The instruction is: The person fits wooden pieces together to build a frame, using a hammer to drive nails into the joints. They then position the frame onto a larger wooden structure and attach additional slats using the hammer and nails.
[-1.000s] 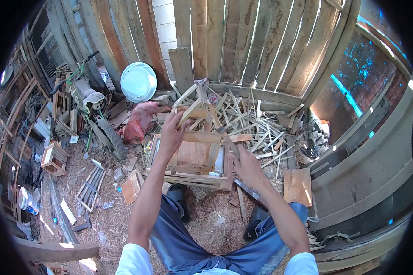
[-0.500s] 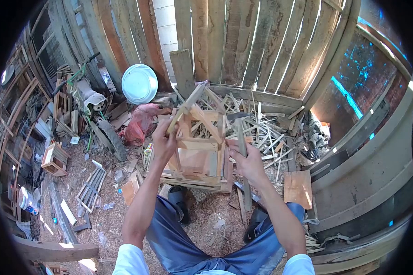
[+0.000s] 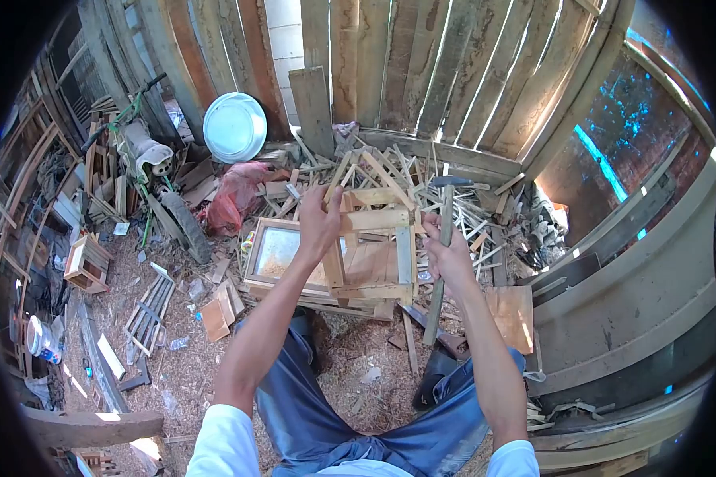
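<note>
My right hand [image 3: 449, 256] is closed around the wooden handle of a hammer [image 3: 445, 219], whose dark head points up and away. My left hand [image 3: 319, 229] is closed on the left side of a small box-like wooden frame [image 3: 374, 291]; its fingertips are partly hidden. The frame rests tilted on a low wooden work surface [image 3: 363, 308], just left of my right hand. Beside it, partly beneath my left forearm, lies a flat wood-rimmed panel [image 3: 254, 253] with a pale, dusty surface.
Offcuts [image 3: 473, 219] are heaped behind the work surface. A red plastic bag [image 3: 237, 195] and a round pale basin [image 3: 235, 126] are at back left, near a small bike [image 3: 147, 159]. A thin board [image 3: 511, 316] leans at right. Wooden slats [image 3: 151, 312] lie on the floor at left.
The wooden frame has shifted right and turned, uncovering the pale panel. My left hand has moved right and down from its raised position. My right hand has moved slightly right with the hammer.
</note>
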Available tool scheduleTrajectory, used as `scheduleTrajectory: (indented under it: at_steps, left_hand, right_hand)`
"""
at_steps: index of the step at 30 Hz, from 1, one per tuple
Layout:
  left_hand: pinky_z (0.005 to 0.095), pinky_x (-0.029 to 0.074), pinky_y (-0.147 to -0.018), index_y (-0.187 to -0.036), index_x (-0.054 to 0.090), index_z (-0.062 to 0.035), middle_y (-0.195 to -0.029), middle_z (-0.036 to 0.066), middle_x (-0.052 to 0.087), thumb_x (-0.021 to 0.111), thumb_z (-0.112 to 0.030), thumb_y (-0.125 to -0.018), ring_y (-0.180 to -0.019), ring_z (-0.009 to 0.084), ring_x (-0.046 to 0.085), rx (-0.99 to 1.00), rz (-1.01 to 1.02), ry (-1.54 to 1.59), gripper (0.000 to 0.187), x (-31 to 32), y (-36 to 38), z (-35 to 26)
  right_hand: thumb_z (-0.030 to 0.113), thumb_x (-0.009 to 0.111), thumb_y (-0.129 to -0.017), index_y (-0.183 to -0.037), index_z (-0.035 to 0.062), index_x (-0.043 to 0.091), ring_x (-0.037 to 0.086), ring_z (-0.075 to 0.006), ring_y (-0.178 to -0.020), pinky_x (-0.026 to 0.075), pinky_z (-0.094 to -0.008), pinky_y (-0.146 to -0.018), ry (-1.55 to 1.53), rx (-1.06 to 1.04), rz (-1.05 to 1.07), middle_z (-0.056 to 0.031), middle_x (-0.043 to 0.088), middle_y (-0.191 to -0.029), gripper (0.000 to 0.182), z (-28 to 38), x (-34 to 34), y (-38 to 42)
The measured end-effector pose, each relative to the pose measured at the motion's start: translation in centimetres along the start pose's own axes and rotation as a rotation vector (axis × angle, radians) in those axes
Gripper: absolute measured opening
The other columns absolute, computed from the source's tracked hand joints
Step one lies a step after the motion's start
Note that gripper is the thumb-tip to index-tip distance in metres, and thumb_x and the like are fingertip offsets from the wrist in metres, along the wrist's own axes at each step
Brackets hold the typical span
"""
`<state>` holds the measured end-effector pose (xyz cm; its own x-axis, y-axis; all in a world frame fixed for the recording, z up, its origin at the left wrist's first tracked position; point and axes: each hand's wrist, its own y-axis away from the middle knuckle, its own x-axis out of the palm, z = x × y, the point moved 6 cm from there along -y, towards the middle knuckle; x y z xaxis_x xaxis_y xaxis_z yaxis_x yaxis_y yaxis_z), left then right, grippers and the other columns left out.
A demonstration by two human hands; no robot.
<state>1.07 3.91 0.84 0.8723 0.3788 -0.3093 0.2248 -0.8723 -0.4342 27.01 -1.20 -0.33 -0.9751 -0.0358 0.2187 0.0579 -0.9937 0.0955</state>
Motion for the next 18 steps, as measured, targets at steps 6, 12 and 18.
scheduleTrajectory:
  at_steps: [6,12,18]
  left_hand:
    - [0.0531,0.027,-0.096,-0.129,0.044,-0.0007,-0.121,0.019,0.044,0.062,-0.034,-0.09,-0.117,0.0366,0.038,0.298,-0.278,-0.532,0.054,0.9,4.6,-6.0]
    - [0.0523,0.025,-0.097,-0.13,0.038,0.0037,-0.123,0.022,0.048,0.064,-0.045,-0.087,-0.118,0.0339,0.045,0.149,0.232,-0.438,0.07,6.5,9.5,-5.6]
    - [0.0454,0.046,-0.074,-0.121,0.041,0.0115,-0.09,0.026,0.059,0.071,-0.018,-0.083,-0.083,0.041,0.061,-0.052,0.125,-0.173,0.057,5.8,7.2,-3.5]
  right_hand:
    - [-0.008,0.047,-0.087,-0.127,0.0045,0.043,0.037,-0.0032,-0.041,0.034,-0.0206,-0.035,-0.078,-0.002,0.027,-0.022,0.041,-0.147,0.043,-0.3,0.3,-1.0]
    - [-0.009,0.044,-0.086,-0.126,0.0068,0.042,0.038,-0.0027,-0.044,0.034,-0.0192,-0.036,-0.033,-0.039,0.068,-0.0153,0.04,-0.15,0.042,-0.2,1.7,-1.1]
    - [-0.011,0.045,-0.087,-0.121,0.002,0.048,0.061,-0.02,-0.11,0.05,-0.0299,-0.082,0.199,-0.128,0.077,-0.0155,0.046,-0.146,0.036,-0.4,3.0,-1.8]
